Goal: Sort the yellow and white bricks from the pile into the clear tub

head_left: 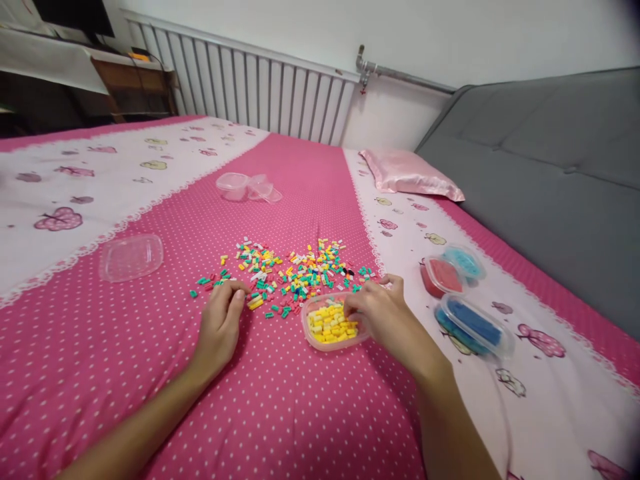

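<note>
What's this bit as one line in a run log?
left hand: beside mixed-colour pieces, grip unclear | right hand: at clear tub with yellow pieces, grip unclear | right side: red tub

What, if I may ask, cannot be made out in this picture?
Head view: whether the right hand holds a piece; its fingers hide the grip.
Head view: the right side of the container, partly covered by that hand.
Head view: the count of loose pieces; too small and heaped.
Head view: the top of the monitor, cut off by the upper edge.
</note>
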Motion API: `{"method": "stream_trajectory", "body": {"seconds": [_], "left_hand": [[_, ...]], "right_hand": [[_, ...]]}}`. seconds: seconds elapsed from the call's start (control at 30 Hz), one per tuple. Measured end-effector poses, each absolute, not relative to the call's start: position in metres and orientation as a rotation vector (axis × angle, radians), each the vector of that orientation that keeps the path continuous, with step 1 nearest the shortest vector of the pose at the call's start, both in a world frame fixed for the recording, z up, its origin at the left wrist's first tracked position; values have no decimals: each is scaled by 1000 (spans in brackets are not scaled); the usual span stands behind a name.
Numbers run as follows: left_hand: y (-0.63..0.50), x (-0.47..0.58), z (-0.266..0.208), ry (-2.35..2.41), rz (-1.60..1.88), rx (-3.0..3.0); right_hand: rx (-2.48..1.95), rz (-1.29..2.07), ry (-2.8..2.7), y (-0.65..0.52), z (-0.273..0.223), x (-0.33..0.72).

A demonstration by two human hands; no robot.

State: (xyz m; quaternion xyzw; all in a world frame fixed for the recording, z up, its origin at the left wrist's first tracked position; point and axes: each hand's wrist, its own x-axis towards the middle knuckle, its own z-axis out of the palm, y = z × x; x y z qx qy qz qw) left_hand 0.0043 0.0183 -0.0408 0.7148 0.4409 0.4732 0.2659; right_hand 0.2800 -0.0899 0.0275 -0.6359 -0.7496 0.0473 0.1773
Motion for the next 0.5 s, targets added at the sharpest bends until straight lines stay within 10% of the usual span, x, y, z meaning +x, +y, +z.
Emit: {"method": "stream_trajectory", "body": {"seconds": [0.5], "left_hand": [[10,12,-40,1117,1126,2049]], "right_hand": [[-1565,114,-1522,-92,1,306]]}}
